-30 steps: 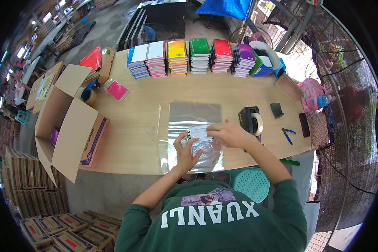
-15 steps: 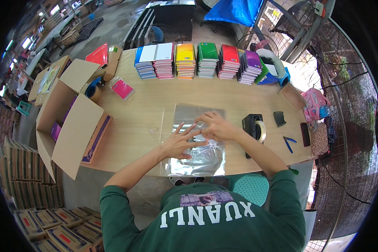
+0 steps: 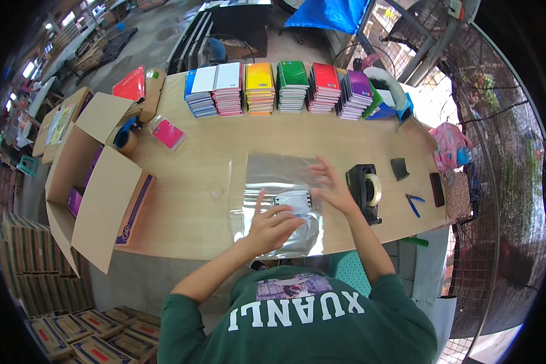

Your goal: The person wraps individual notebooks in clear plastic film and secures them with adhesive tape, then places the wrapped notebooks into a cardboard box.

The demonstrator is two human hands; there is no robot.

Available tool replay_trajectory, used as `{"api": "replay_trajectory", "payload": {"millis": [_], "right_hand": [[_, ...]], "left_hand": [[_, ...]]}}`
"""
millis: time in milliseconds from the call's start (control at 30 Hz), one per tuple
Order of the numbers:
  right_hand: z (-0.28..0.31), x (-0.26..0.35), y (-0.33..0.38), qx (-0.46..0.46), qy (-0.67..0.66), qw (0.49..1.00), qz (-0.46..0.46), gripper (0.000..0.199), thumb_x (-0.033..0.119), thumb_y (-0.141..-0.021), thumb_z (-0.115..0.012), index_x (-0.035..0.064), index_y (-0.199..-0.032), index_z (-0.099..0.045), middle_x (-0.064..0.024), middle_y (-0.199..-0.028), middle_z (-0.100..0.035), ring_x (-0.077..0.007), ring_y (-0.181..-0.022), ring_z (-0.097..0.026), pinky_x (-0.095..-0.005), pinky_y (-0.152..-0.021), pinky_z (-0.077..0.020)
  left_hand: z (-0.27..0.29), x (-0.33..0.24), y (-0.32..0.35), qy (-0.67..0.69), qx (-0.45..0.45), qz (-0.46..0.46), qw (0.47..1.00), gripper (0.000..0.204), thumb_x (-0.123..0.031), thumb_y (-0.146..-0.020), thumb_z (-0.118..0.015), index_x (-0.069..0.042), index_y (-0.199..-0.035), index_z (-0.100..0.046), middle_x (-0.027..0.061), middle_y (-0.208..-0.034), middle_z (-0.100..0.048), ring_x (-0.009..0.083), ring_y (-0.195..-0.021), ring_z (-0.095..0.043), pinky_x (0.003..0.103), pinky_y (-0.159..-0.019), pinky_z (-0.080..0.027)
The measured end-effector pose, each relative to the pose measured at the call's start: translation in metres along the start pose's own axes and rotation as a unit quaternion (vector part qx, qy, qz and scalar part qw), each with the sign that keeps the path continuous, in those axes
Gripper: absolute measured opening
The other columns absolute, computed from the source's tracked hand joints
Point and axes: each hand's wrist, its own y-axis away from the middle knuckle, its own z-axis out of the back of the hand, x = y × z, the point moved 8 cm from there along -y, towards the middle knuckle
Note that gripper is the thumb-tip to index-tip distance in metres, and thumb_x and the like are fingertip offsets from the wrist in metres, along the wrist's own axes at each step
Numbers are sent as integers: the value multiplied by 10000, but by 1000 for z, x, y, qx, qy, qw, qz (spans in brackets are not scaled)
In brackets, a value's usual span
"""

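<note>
The pale wood bench (image 3: 188,200) stands on a grey floor (image 3: 127,276), with dark mesh (image 3: 497,170) to the right and stacked boxes (image 3: 45,264) at lower left. Along its far edge run notebook piles (image 3: 291,88). At its left end, an open carton (image 3: 106,206) has purple items (image 3: 74,201) inside; a black dispenser (image 3: 355,181) holds a tape roll (image 3: 375,189). Near the front edge lies clear film (image 3: 282,167) with a white bundle (image 3: 294,199) on it. The left hand (image 3: 272,230) is beside the bundle, fingers loosely spread; contact is unclear. The right hand (image 3: 332,188), blurred, has its fingers apart and empty over the film's right edge.
</note>
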Motion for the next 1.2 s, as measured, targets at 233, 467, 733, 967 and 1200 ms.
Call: {"api": "replay_trajectory", "payload": {"millis": [233,467,733,967,1200], "right_hand": [[-30,116,45,34,438,863,248,600,252,-675,-828,162,-1226,-609,-89,-1386,-541,-342,-1365,-416,-514,-1162,-256],[-3,126,28,90,364,916,144,337,193,-722,-790,131,-1030,-671,-4,-1319,-589,-274,-1219,-537,-472,-949,-401],[-30,65,0,256,449,836,182,172,155,-817,-669,97,-978,-677,-39,-1105,-643,-236,-961,-636,-411,-748,-499],[-47,68,-20,284,373,863,187,65,145,-792,-664,84,-797,-641,-54,-922,-617,-262,-953,-619,-421,-777,-493],[-62,81,-25,217,381,859,264,216,158,-706,-776,103,-876,-655,-74,-1308,-534,-306,-1205,-524,-464,-949,-446]], "left_hand": [[6,37,21,19,60,110,992,582,-65,-710,-794,-54,-1223,-519,130,-1229,-565,326,-1158,-546,541,-1084,-349],[-14,51,57,213,-150,205,944,654,-168,-758,-822,-60,-1309,-487,123,-1302,-534,333,-1200,-515,553,-1069,-349],[-24,39,42,-17,95,79,992,675,-347,-745,-791,-245,-1363,-540,49,-1359,-505,276,-1285,-449,596,-1141,-213],[-24,51,21,-65,309,-23,948,915,-511,-676,-806,-410,-1481,-383,0,-1569,-328,287,-1465,-269,644,-1182,-79],[-31,61,9,-47,402,-54,913,948,-582,-641,-799,-474,-1475,-362,38,-1639,-172,343,-1512,-120,664,-1178,-81]]}}
